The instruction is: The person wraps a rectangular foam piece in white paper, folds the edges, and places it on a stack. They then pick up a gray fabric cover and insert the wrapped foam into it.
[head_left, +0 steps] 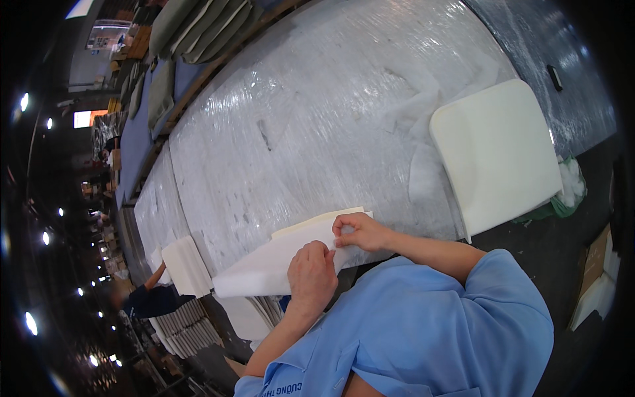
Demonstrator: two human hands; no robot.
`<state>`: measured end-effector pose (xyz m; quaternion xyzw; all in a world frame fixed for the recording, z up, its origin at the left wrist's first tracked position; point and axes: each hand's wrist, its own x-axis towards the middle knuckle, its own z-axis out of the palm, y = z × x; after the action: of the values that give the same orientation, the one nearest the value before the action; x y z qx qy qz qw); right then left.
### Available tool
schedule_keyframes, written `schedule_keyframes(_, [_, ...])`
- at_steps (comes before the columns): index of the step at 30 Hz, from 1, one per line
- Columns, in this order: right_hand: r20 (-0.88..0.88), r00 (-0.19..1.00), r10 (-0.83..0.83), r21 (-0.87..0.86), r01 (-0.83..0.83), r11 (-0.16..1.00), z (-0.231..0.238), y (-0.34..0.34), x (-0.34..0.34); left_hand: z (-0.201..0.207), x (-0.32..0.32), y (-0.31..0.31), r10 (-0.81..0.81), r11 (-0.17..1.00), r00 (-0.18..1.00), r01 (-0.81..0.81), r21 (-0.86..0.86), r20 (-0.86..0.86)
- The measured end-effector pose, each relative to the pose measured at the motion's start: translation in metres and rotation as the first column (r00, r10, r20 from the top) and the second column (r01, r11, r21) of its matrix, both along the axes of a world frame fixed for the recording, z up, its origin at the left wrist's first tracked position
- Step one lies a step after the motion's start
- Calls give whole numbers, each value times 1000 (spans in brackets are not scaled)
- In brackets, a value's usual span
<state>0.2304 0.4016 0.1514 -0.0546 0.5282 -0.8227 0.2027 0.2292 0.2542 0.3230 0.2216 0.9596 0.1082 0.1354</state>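
- One light-blue shirt is closest; dark lettering runs across its chest, upside down from here.
- The left hand lies on the near side of the white cloth, nearer its middle. Its fingers are bent, with the thumb close alongside; whether they grip any cloth, I cannot tell.
- The right hand is at the cloth's right end, thumb and forefinger tips together, just beside the left thumb. Whether a fold is caught between them is too small to see.
- The white cloth lies along the near table edge, mostly to the left of both hands. Its long axis slants from lower left to upper right, and a cream pad shows as a strip along its far side.
- Under it is the table, wrapped in shiny clear plastic; no label is readable on it.
- Well apart to the right, a larger cream cushion lies flat at the table's end.
- Off to the left, a co-worker's arm reaches to another white piece.
- Farthest, grey pads are stacked beyond the table; no writing there can be made out.
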Motion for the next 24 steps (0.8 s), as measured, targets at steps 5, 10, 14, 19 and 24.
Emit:
schedule_keyframes(5, [-31, 993, 115, 29, -114, 993, -1, 3, -10, 6, 0, 5, -93, 994, 994, 90, -58, -51])
schedule_keyframes(10, [-118, 982, 146, 77, -137, 988, 4, 7, -12, 7, 2, 8, -159, 946, 985, 173, -273, 71])
schedule_keyframes(14, [-102, 973, 207, 134, -193, 972, 4, 19, -14, 4, 4, 14, -95, 954, 995, 101, -282, 34])
schedule_keyframes(19, [-38, 993, 110, 114, -105, 988, -2, 57, -15, 2, 9, 15, -39, 947, 999, 43, -319, 20])
schedule_keyframes(24, [-205, 944, 258, 244, -206, 948, -4, 43, -2, 2, 7, 18, -5, 933, 999, 22, -359, 47])
